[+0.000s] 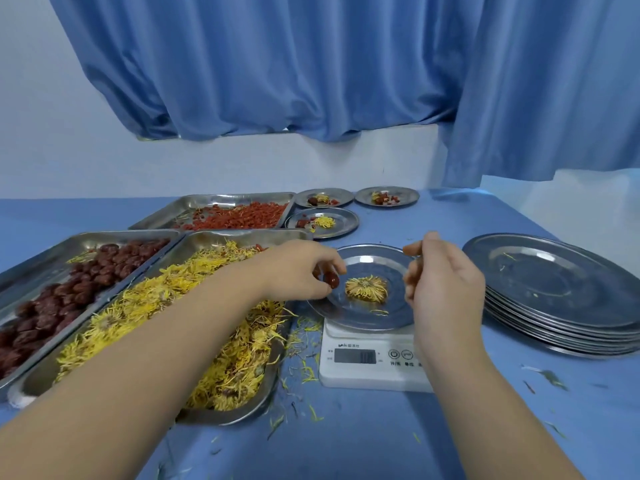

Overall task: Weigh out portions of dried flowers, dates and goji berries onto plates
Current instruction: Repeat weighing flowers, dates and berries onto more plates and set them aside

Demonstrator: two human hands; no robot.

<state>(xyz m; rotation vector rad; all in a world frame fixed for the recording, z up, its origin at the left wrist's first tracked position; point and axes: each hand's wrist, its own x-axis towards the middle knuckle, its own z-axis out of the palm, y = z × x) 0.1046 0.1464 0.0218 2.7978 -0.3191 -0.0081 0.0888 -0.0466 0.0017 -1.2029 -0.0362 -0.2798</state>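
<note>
Nearest the camera, loose yellow petals [304, 367] lie scattered on the blue table [346, 441]. Just past them on the left sits a metal tray of dried flowers [180, 327], and the left forearm crosses over it. Beside that tray, further left, is a tray of dates [65, 292]. To the right of the flower tray stands a white scale [367, 362] with a small grey display; the digits are too blurred to read. A round metal plate [367, 317] rests on top of the scale, and 1 dried flower [366, 289] lies near its middle.

The left hand [294, 268] is over the plate's left rim, fingers curled and pinching a single date [331, 279] just beside the flower. The right hand [440, 282] hovers at the plate's right edge, fingers loosely bent; whether it holds anything cannot be told.

A stack of empty plates [561, 296] sits to the right of the scale. Further back is a tray of goji berries [239, 216], and next to it 3 small plates [323, 221] each carry a mixed portion. A blue curtain [311, 64] hangs behind the table
</note>
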